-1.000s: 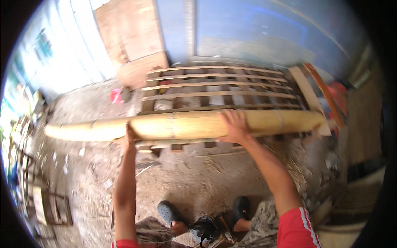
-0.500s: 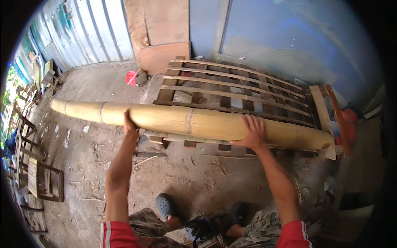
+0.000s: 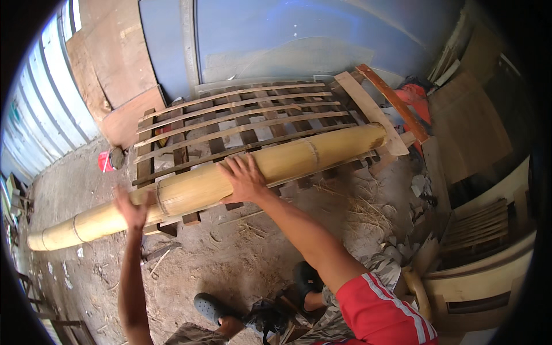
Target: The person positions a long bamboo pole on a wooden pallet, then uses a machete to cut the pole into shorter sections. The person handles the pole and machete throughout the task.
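The thick yellow bamboo pole [image 3: 287, 159] lies along the near edge of the slatted brown wooden frame [image 3: 247, 131]. The right hand [image 3: 245, 179] rests flat upon it, unclenched; the left hand [image 3: 134, 210], blurred, has spread fingers, perhaps touching it also.

The bamboo pole [image 3: 287, 162] is yellow, banded with darker rings. The sleeve [image 3: 359, 310] is red with whitish stripes, the trousers [image 3: 384, 271] camouflage-patterned, the wall [image 3: 259, 31] blue.

A blue wall [image 3: 322, 26] stood beyond a littered dirt floor [image 3: 75, 178], with plywood boards [image 3: 115, 57] and corrugated metal [image 3: 57, 103] to the left.
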The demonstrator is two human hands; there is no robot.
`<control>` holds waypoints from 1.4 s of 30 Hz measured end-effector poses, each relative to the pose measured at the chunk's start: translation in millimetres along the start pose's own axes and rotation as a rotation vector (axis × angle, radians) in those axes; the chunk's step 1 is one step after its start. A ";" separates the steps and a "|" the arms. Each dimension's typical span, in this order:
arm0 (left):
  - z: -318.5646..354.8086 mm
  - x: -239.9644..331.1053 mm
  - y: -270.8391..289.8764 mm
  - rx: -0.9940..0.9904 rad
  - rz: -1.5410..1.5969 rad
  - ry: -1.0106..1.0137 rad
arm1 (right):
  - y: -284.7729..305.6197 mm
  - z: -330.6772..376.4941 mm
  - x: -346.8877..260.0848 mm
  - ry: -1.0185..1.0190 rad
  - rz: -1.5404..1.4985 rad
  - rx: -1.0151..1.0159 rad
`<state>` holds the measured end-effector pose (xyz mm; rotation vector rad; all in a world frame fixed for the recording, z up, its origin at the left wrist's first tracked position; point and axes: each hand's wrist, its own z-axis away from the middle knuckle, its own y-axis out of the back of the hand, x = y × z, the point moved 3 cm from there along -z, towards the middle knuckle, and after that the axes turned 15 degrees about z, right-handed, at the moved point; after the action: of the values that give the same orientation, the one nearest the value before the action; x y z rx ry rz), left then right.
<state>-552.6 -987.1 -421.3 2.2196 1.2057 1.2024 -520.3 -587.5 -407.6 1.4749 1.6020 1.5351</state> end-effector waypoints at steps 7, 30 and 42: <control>18.2 183.4 -83.9 -0.461 0.039 0.001 | 7.5 -4.9 6.1 -0.031 -0.262 0.095; 29.0 209.5 -92.6 -0.574 -0.123 0.138 | -3.8 85.3 148.3 -0.286 -0.066 0.239; 23.0 196.0 -100.9 -0.520 0.004 0.020 | 18.0 57.2 130.9 -0.264 -0.031 -0.298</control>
<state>-531.4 -767.9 -396.8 1.8242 0.7775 1.3561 -504.0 -451.4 -363.5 1.4100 1.1830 1.4215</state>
